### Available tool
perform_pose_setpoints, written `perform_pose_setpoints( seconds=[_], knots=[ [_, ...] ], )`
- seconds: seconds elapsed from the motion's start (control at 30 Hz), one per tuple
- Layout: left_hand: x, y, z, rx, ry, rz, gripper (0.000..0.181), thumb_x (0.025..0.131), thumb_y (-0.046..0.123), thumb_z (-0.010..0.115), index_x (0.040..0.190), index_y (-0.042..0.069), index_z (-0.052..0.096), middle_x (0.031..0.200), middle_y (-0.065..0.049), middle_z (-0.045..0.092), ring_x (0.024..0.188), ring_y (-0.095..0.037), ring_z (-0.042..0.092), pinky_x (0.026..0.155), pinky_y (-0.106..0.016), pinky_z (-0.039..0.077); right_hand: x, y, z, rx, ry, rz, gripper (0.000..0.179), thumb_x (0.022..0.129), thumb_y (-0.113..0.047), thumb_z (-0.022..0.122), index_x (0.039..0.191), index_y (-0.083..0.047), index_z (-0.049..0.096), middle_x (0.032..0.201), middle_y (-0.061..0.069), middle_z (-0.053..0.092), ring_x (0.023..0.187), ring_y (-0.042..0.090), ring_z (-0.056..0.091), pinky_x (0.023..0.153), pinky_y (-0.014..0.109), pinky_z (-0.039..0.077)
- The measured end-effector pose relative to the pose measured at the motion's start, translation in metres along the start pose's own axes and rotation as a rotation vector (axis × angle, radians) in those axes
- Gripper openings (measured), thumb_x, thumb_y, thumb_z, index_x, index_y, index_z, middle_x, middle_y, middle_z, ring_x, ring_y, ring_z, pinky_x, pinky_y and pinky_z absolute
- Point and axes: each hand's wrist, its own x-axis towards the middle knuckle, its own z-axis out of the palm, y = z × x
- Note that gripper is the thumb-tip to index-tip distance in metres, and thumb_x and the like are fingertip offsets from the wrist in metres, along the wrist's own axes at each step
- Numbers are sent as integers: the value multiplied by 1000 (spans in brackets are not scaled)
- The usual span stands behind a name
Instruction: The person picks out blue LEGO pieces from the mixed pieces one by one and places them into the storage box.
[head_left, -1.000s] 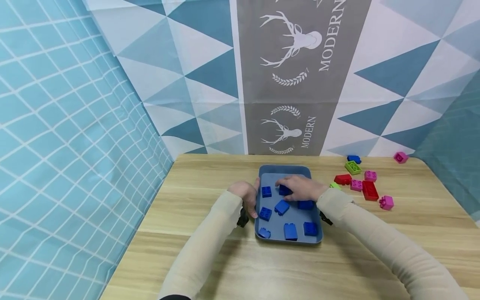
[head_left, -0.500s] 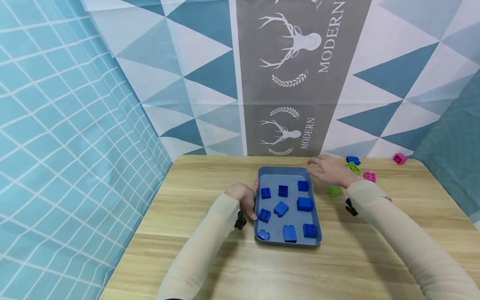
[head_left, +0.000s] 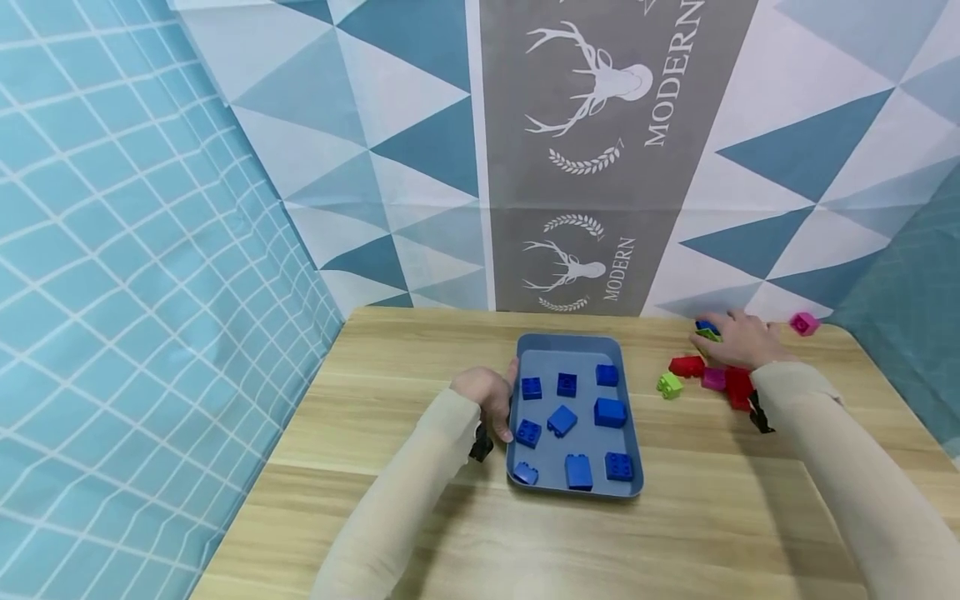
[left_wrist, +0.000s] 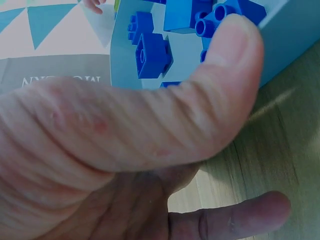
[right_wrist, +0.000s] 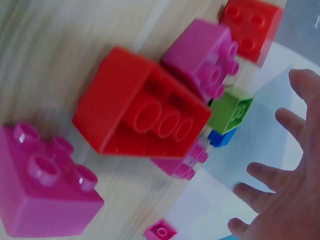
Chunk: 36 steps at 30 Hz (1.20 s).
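My left hand [head_left: 486, 393] rests against the left side of a grey-blue tray [head_left: 547, 362], fingers and thumb relaxed. Its thumb [left_wrist: 232, 42] lies at the tray's rim in the left wrist view, with another finger stretched out straight below. Inside the tray, several blue toy bricks [head_left: 610, 412] lie spaced apart. At the back right, my right hand [head_left: 738, 340] reaches over loose bricks with fingers spread and nothing held. Near its fingertips are a blue brick [head_left: 706, 326] and a green brick [right_wrist: 231, 110], both partly hidden in the head view.
Red bricks [head_left: 686, 367], a pink brick [head_left: 714, 379] and a lime brick [head_left: 670, 385] lie between the tray and my right hand. Another pink brick [head_left: 804, 323] sits at the table's back right edge. A patterned cloth wall [head_left: 420, 192] rises directly behind the wooden table [head_left: 420, 350].
My right hand has let go of a blue brick inside the tray, lifted out, and moved right to the loose bricks at the back. The left hand has stayed at the tray.
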Motion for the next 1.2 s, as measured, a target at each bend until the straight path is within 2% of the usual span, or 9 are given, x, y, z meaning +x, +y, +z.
perform_pose_setpoints(
  seconds=[0.17, 0.23, 0.37, 0.47, 0.6, 0.77, 0.97, 1.07, 1.2],
  knots=[
    [-2, -2, 1, -40, -4, 8, 141, 70, 28, 94, 162, 41, -11, 140, -23, 59, 82, -25, 65, 68, -38, 57, 8, 11, 3, 27, -93, 33, 79, 101, -60, 44, 151, -1, 36, 148, 47, 19, 127, 70, 33, 98, 86, 24],
    [-1, -1, 2, -48, -11, 18, 140, 70, 27, 94, 162, 40, -11, 144, -24, 56, 81, -25, 65, 68, -39, 58, 9, 15, 6, 40, -107, 43, 80, 101, -61, 41, 151, 2, 36, 146, 47, 16, 125, 69, 36, 95, 85, 29],
    [1, 1, 7, -51, -17, 21, 141, 69, 27, 95, 162, 42, -10, 139, -25, 59, 80, -26, 66, 66, -39, 58, 7, 18, 10, 50, -123, 64, 81, 102, -61, 37, 149, 4, 36, 145, 47, 15, 123, 68, 39, 93, 82, 34],
    [1, 0, 7, -33, -11, 9, 142, 69, 28, 95, 162, 42, -11, 117, -22, 68, 78, -25, 67, 65, -38, 57, 11, 16, 12, 53, -129, 80, 79, 102, -59, 39, 151, 4, 35, 146, 45, 14, 126, 67, 36, 96, 81, 34],
    [0, 0, 3, -24, -23, 5, 142, 70, 28, 94, 162, 40, -14, 109, -22, 71, 76, -25, 68, 66, -39, 57, 22, 13, 13, 64, -121, 87, 77, 102, -57, 42, 152, 1, 34, 149, 44, 13, 131, 66, 29, 100, 81, 32],
    [2, 2, 1, -42, -36, -2, 143, 70, 26, 94, 162, 40, -15, 128, -25, 65, 77, -27, 68, 66, -40, 58, 27, 12, 12, 56, -108, 60, 78, 102, -57, 42, 149, 5, 39, 150, 43, 19, 134, 64, 29, 101, 82, 31],
    [4, 6, 0, -19, -20, 10, 142, 71, 27, 94, 162, 37, -15, 121, -25, 66, 81, -26, 65, 66, -39, 58, 28, 14, 10, 30, -92, 41, 81, 102, -59, 40, 145, 10, 44, 149, 41, 27, 134, 62, 31, 101, 85, 26],
    [3, 7, -1, 5, -19, -7, 143, 70, 28, 94, 162, 37, -15, 114, -22, 68, 81, -25, 65, 66, -38, 58, 30, 14, 11, 31, -88, 30, 79, 102, -58, 43, 143, 9, 45, 148, 41, 30, 134, 61, 31, 102, 86, 24],
    [3, 7, 0, 0, -24, -33, 143, 69, 28, 95, 162, 39, -14, 115, -21, 68, 82, -25, 66, 67, -39, 58, 30, 15, 17, 32, -78, 19, 75, 101, -56, 46, 141, 8, 47, 146, 42, 32, 133, 61, 33, 102, 85, 24]
  ],
)
